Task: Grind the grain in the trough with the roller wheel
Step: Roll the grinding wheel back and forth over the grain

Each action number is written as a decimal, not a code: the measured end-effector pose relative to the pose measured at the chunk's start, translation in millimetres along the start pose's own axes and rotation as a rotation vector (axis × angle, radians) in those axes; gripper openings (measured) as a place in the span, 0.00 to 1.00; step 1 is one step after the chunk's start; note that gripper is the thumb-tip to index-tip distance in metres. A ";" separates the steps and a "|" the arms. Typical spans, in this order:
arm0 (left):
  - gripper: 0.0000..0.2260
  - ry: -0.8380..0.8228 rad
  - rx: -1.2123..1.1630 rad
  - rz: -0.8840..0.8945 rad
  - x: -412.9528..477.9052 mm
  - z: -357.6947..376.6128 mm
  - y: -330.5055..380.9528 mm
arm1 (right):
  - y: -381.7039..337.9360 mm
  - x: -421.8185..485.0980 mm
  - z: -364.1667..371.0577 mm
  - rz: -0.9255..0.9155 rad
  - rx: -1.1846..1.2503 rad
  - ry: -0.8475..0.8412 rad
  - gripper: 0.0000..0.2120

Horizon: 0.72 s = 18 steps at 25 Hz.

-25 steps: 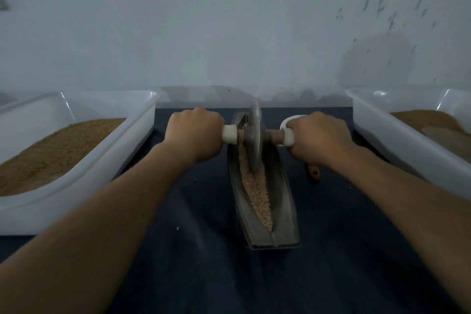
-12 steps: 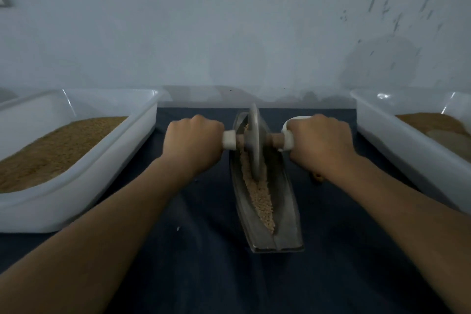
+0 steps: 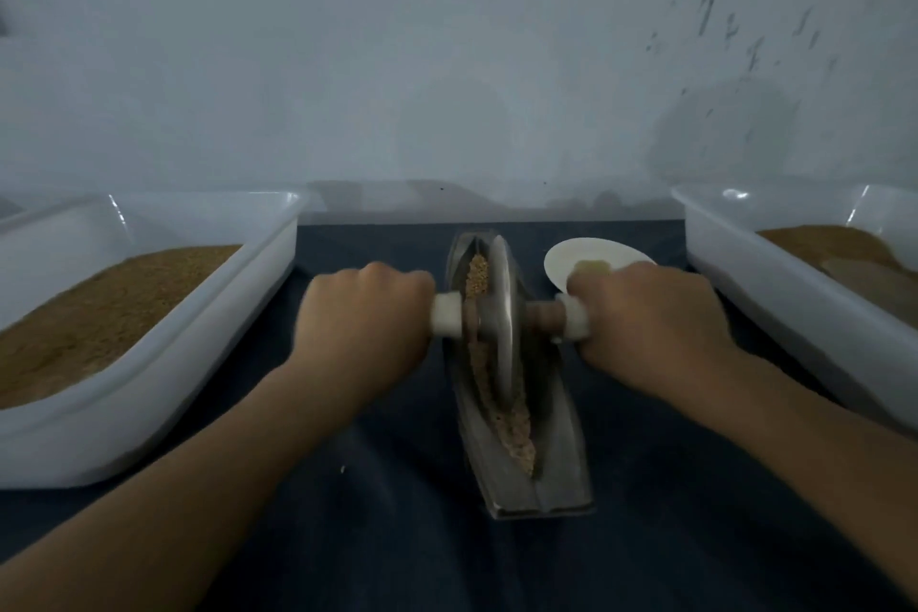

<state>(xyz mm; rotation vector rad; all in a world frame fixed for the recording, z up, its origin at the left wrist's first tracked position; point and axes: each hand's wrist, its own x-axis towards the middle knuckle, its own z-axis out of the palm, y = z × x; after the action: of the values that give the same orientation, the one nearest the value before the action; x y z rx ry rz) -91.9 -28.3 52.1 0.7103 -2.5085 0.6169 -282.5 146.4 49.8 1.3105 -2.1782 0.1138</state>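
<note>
Grain (image 3: pixel 514 427) lies in the trough (image 3: pixel 561 457) under the wheel (image 3: pixel 502 323), whose handles both hands, left (image 3: pixel 365 318) and right (image 3: pixel 646 318), grip tightly.

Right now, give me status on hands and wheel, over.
Left hand and right hand both gripping the wheel's handles. Roller wheel seated in trough, on the grain. Track unobstructed; white dish beyond right hand.

A single head-worn wide-angle camera looks forward and down from close above the dark tabletop (image 3: pixel 377 537), facing a pale wall (image 3: pixel 447 65) straight ahead.
</note>
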 end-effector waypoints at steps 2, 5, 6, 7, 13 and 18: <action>0.05 -0.077 -0.025 -0.114 28.0 9.6 5.4 | -8.4 35.2 2.0 0.041 0.024 -0.086 0.06; 0.06 -0.149 -0.079 -0.183 30.0 17.2 0.9 | -3.8 55.9 -2.4 0.000 0.003 -0.208 0.09; 0.09 -0.099 -0.066 -0.129 16.2 14.4 -2.0 | -1.0 45.1 -4.5 -0.048 -0.031 -0.154 0.10; 0.13 -0.020 -0.045 -0.044 1.3 11.7 -3.5 | 2.8 26.5 -3.8 -0.093 -0.062 -0.067 0.11; 0.14 0.031 0.033 0.011 -7.0 5.8 -0.2 | 4.3 0.1 1.2 -0.072 0.009 0.085 0.07; 0.02 -0.138 -0.007 -0.119 38.7 5.9 5.4 | -4.6 46.4 3.8 0.061 0.093 -0.203 0.04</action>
<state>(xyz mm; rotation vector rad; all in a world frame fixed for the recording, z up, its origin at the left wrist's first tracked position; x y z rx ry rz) -126.2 -41.5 66.5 0.9206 -2.5692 0.5328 -296.3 106.4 69.9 1.3581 -2.4104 0.1111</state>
